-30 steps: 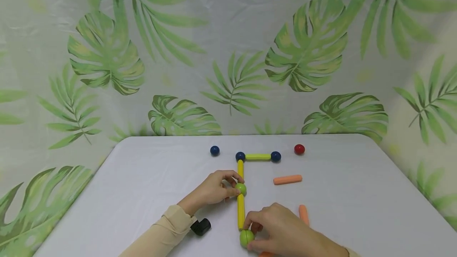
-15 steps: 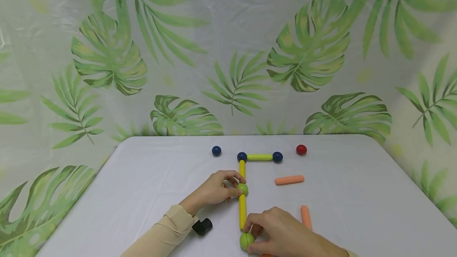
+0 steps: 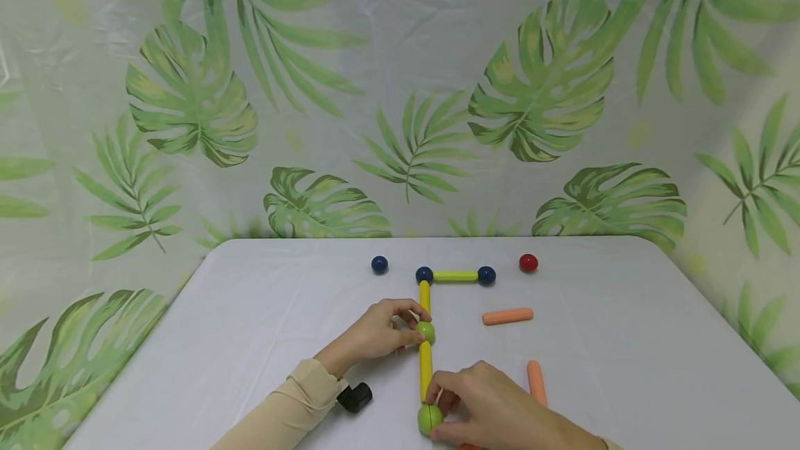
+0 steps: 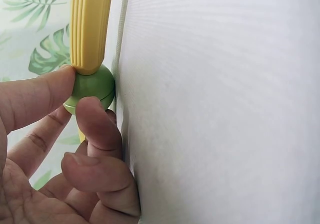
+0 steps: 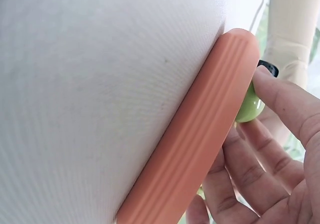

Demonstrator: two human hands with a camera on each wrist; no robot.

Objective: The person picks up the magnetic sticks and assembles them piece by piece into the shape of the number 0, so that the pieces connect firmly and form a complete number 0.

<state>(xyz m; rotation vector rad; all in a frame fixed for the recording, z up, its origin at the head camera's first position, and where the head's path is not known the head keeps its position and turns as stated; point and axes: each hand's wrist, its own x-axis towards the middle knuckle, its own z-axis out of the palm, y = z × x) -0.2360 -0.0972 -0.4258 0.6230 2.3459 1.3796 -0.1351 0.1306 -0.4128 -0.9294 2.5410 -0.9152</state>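
My left hand pinches a green ball that sits between two yellow rods in a line. The left wrist view shows thumb and fingers around this ball, with a ribbed yellow rod against it. Below, my right hand pinches a second green ball at the near end of the lower yellow rod. Whether ball and rod touch is unclear. In the right wrist view this ball is mostly hidden behind an orange rod lying on the table.
Beyond the hands, the upper yellow rod meets a dark blue ball; a lime rod links it to another blue ball. A loose blue ball, a red ball and orange rods lie around.
The right hand has shifted the near green ball slightly left, more in line with the lower yellow rod. My left hand keeps its hold; the head view has moved a little.
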